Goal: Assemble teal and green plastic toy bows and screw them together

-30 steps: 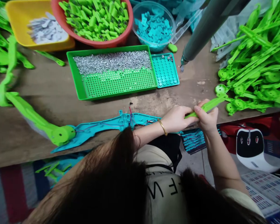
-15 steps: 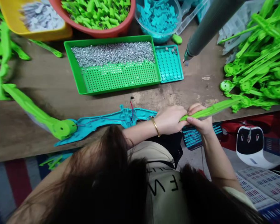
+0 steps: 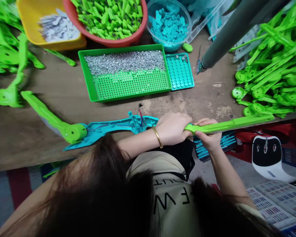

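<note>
A long green plastic arm (image 3: 233,124) reaches to the right from between my hands. My right hand (image 3: 209,133) is wrapped round it, thumb below and fingers behind. My left hand (image 3: 174,128) closes on its left end, at the joint with a blue plastic shell (image 3: 107,126); the fingertips are partly hidden. The shell lies open side up along the table's front edge, thin wires running inside it. Another green arm (image 3: 46,113) with a round hub is joined to the shell's left end. Red wires with a small black tip (image 3: 140,105) stick up from the shell's middle.
A green perforated tray (image 3: 128,86) of small screws stands ahead, beside a blue dimpled tray (image 3: 179,70). Behind are a yellow bin (image 3: 32,29), a red bowl (image 3: 108,42) and a clear tub (image 3: 171,47). An electric screwdriver (image 3: 227,36) hangs at right, near piled green arms (image 3: 281,72).
The green arm in my hands has swung lower on its right side and shows more of its broad face. My left hand has shifted slightly left. The view has moved a little.
</note>
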{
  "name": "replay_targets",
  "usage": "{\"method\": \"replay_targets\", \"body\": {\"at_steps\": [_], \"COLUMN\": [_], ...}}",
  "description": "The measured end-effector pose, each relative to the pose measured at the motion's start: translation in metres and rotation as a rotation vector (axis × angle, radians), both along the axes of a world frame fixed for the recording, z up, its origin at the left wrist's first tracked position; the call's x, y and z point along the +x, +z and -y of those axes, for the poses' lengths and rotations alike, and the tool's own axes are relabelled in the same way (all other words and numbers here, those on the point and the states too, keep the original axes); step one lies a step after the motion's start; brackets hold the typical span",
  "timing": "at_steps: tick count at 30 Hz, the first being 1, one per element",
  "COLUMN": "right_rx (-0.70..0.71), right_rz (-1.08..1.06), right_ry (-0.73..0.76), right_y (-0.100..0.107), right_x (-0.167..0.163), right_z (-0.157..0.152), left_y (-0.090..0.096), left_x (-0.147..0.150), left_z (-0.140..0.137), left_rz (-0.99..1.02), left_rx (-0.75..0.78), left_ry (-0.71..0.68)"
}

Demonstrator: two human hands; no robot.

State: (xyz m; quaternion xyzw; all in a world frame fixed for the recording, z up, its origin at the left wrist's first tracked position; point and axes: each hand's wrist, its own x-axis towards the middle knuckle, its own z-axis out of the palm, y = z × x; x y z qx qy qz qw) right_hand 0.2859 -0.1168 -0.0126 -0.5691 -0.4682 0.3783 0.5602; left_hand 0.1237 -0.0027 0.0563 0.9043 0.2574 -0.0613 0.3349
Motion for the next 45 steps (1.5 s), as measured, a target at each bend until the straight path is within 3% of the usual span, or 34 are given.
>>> {"method": "replay_targets", "body": {"at_steps": [4,9,12,16,20,22,26,28,31,33,36,38,40,42,45], "right_rx": [-0.085,-0.364,-0.372,-0.337,-0.414,-0.327,-0.128,-0.094,-0.13,-0.203,-0.252,-0.229,-0.18,-0.125,-0.068], "right_rz": [0.0,0.001,0.133,0.135,-0.043,-0.129,-0.052,-0.03,-0.027,0.145,0.53,0.734,0.866,0.911,0.961], "right_ry": [-0.083,0.175,0.177,0.109,0.266,0.146,-0.165,-0.226,-0.277,-0.306,-0.334,-0.326,-0.267,-0.122,0.274], "right_y": [0.003,0.01,0.012,0.009,0.025,0.043,0.067,0.063,0.038,0.018,-0.001,0.0,0.009,0.021,0.029], "right_x": [0.002,0.011,0.001,-0.007,0.031,0.058,0.085,0.084,0.086,0.093,0.106,0.105,0.091,0.06,-0.006], "right_z": [-0.001,0.003,0.008,0.012,-0.001,-0.015,-0.043,-0.054,-0.066,-0.072,-0.08,-0.084,-0.088,-0.095,-0.111], "left_y": [-0.001,0.005,0.008,0.003,-0.011,-0.017,-0.027,-0.03,-0.031,-0.028,-0.019,-0.017,-0.02,-0.031,-0.052], "left_x": [0.0,0.001,0.003,0.005,0.007,0.007,0.008,0.011,0.017,0.017,-0.006,-0.038,-0.078,-0.115,-0.151], "left_z": [0.002,-0.005,-0.008,-0.01,-0.013,-0.015,-0.019,-0.021,-0.022,-0.018,-0.008,0.001,0.008,0.013,0.02], "left_rz": [0.031,0.057,0.074,0.106,0.091,0.067,0.036,0.032,-0.015,-0.013,0.185,0.358,0.428,0.383,0.329], "left_rx": [0.053,0.003,-0.03,-0.048,-0.085,-0.096,-0.088,-0.09,-0.127,-0.092,0.051,0.099,0.155,0.265,0.291], "left_ry": [0.031,-0.002,-0.013,-0.019,-0.025,-0.028,-0.025,-0.026,-0.041,-0.008,0.075,0.156,0.371,0.647,0.777]}}
